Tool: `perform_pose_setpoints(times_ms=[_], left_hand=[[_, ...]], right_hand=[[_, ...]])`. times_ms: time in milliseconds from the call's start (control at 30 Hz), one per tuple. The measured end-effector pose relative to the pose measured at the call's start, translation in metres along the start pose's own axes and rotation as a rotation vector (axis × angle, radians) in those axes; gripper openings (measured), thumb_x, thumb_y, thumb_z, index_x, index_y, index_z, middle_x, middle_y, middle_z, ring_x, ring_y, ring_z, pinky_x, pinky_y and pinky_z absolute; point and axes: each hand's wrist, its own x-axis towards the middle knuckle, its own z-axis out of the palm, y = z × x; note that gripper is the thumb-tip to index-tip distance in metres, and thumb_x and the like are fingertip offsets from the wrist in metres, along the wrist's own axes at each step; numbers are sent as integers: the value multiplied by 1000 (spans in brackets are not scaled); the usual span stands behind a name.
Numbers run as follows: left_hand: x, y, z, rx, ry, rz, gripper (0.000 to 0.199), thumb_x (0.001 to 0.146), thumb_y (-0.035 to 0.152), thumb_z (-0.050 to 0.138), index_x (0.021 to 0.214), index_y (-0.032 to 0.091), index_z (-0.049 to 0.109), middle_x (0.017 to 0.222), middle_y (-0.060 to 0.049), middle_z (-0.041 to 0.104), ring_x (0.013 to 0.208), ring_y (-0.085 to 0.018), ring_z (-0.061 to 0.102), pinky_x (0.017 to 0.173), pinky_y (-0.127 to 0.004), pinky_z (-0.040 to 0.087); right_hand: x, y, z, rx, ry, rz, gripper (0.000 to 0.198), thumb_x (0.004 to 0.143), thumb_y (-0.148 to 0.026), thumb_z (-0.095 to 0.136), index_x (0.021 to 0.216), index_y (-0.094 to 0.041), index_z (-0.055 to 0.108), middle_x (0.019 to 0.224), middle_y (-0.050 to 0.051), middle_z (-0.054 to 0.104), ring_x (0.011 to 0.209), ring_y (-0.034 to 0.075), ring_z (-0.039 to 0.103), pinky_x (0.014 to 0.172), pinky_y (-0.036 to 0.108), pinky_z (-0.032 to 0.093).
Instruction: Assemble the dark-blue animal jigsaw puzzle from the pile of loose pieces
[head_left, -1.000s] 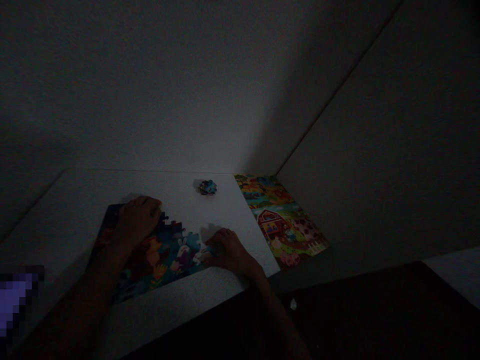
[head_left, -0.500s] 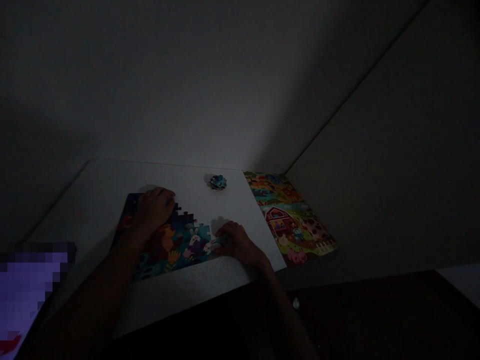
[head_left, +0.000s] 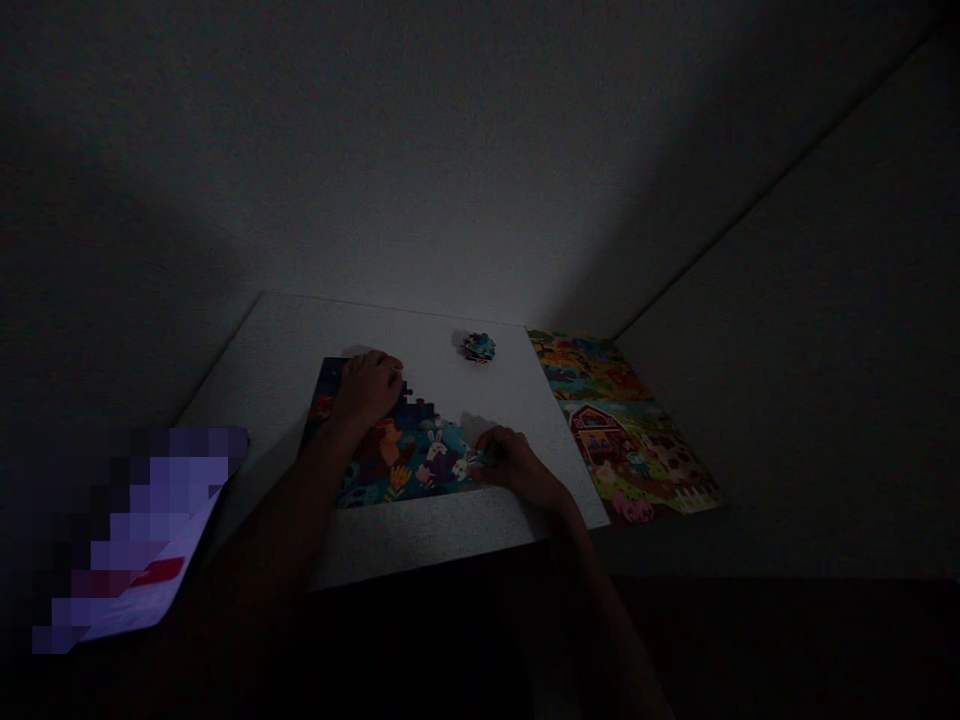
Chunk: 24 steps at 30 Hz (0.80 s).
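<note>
A partly assembled jigsaw puzzle [head_left: 390, 445] with rabbits, a fox-like animal and a dark blue background lies on the white table [head_left: 435, 530]. Its upper right side has a stepped, jagged edge. My left hand [head_left: 373, 387] rests over the top of this puzzle, fingers laid out across the dark pieces. At the lower right end, my right hand [head_left: 521, 468] pinches a teal puzzle piece [head_left: 486, 458] against the puzzle's edge beside the white rabbit. The fingers partly cover that piece, and I cannot tell whether it is joined.
A small heap of loose puzzle pieces [head_left: 478, 348] sits near the back of the table. Along the right side lie a farm puzzle [head_left: 637, 460] and an animal puzzle [head_left: 589, 365]. A lit screen [head_left: 150, 590] stands at the left. Walls border the table; the room is dim.
The view has shifted, so the table and both hands appear further right and slightly higher. The right hand's piece appears closer against the puzzle; the left hand keeps its place.
</note>
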Motion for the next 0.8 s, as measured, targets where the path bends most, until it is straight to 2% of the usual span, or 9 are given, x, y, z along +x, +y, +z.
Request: perform_pose_setpoints(times_ms=[167, 300, 467, 667, 800], left_hand=[[-1, -1, 2, -14, 8, 5, 30, 90, 26, 43, 107, 19, 67, 116, -12, 62, 114, -30, 52, 99, -46, 37], [0, -1, 3, -11, 9, 8, 29, 91, 26, 43, 107, 19, 67, 116, -11, 62, 114, -31, 52, 99, -46, 37], [0, 2, -1, -14, -11, -9, 29, 90, 24, 44, 107, 18, 66, 116, -11, 62, 115, -30, 52, 101, -45, 37], [-2, 7, -8, -27, -36, -34, 29, 89, 24, 45, 109, 19, 66, 118, -12, 61, 115, -30, 51, 102, -46, 36], [-3, 7, -8, -24, -30, -30, 28, 90, 24, 45, 109, 19, 65, 118, -11, 61, 114, -30, 51, 102, -45, 35]], right_hand=[[-1, -6, 1, 67, -26, 53, 25, 76, -35, 74, 92, -20, 61, 80, -1, 56, 80, 16, 49, 75, 29, 36], [-1, -7, 0, 153, -13, 68, 23, 78, -34, 70, 95, -22, 62, 87, 0, 61, 88, 18, 51, 79, 31, 39], [3, -5, -1, 409, -111, 59, 25, 78, -35, 68, 97, -20, 62, 91, 2, 63, 82, 16, 56, 73, 29, 43], [4, -15, 1, 234, -68, 81, 16, 80, -27, 62, 94, -19, 66, 86, 2, 66, 80, 16, 57, 73, 28, 44], [5, -14, 0, 210, -83, 102, 21, 83, -25, 56, 100, -18, 66, 90, 2, 68, 80, 16, 59, 72, 28, 46]])
